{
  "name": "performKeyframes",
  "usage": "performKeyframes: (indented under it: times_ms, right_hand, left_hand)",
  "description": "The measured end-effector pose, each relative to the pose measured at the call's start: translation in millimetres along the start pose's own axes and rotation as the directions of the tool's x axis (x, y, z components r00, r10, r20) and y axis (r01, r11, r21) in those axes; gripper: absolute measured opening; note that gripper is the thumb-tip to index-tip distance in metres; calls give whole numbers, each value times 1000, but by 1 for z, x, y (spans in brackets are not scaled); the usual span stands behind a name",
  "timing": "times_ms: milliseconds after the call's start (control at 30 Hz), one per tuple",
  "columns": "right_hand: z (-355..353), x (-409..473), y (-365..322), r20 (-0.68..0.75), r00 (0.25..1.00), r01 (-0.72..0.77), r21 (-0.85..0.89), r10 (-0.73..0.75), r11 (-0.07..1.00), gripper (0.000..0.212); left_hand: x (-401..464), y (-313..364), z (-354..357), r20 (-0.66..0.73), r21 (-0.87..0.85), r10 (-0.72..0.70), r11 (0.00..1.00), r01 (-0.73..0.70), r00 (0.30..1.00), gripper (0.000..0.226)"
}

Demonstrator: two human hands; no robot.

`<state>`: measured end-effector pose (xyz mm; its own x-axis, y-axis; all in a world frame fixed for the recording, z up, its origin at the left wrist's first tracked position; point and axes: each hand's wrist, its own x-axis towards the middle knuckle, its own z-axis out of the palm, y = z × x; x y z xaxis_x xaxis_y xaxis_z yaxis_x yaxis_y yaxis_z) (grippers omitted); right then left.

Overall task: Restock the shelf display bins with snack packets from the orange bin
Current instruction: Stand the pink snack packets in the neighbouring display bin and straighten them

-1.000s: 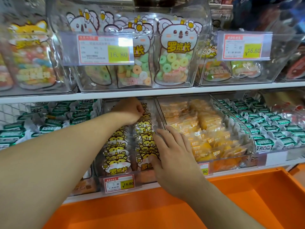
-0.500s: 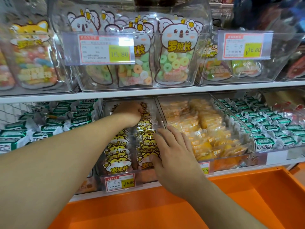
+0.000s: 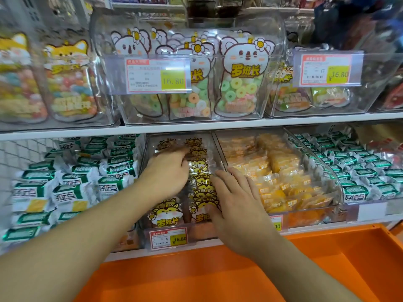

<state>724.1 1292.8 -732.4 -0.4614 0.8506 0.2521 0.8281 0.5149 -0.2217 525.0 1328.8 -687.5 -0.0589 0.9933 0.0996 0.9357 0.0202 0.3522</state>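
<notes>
A clear display bin (image 3: 214, 149) on the lower shelf holds two rows of yellow tiger-print snack packets (image 3: 166, 214). My left hand (image 3: 168, 174) lies over the left row, its blurred fingers stretched right across the packets. Beside it, my right hand (image 3: 236, 203) rests flat with spread fingers on the right row of packets (image 3: 201, 184), thumb against the front one. Neither hand grips a packet. The orange bin (image 3: 327, 264) sits below the shelf; the part of its inside that shows holds no packets.
Green-and-white packets (image 3: 72, 188) fill the space to the left, and a bin of orange-yellow packets (image 3: 277, 171) stands to the right. The upper shelf (image 3: 196, 127) carries clear bins of candy bags. A price tag (image 3: 168, 237) hangs on the bin's front.
My left hand has drawn back from the rear of the bin toward the middle of the left row. My right hand has stayed on the right row.
</notes>
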Motion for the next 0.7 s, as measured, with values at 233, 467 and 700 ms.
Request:
performKeyframes:
  times_ms: [233,467,700]
  right_hand:
    - [-4,0,-10,74,997,36,-90,-29,995,67]
    - [-6,3,-13,144,989,32,-157,-9,987,80]
    - [-19,28,-27,99,995,12,11,-13,1000,54]
  left_hand:
    - [-90,-7,23,16,178,53,982,-56,998,64]
    - [-89,-13,25,17,142,58,988,-60,998,64]
    - [-123,-30,14,24,215,137,967,-139,990,66]
